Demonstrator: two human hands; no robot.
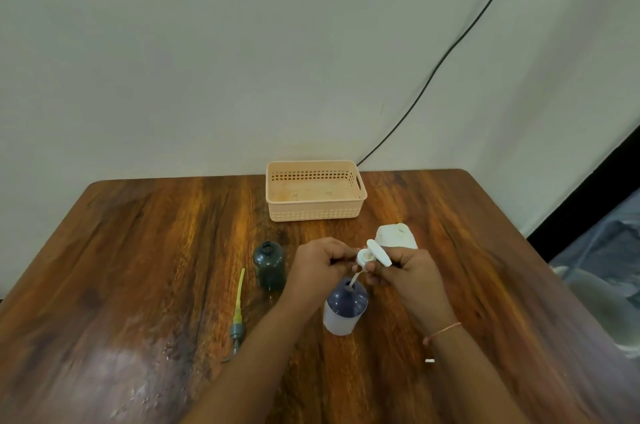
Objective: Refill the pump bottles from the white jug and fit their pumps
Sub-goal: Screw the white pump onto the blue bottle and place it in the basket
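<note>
Holding the white pump (372,255) between them, the left hand (320,262) and right hand (407,269) pinch it with closed fingers above the dark-topped bottle (344,307); dip tube tip at its mouth. Open green bottle (269,264) stands left, grey-yellow pump (238,316) lying nearby. White jug (396,236) behind hands.

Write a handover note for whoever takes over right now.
Left hand and right hand both hold the white pump, its tube tip in the neck of the blue bottle, not screwed on.
Dark bottle stands open, left of it; fill level unclear. Its pump lies on the table.
White jug behind the hands; basket at the back.
Left: seat this pump, then deal with the dark bottle.
</note>
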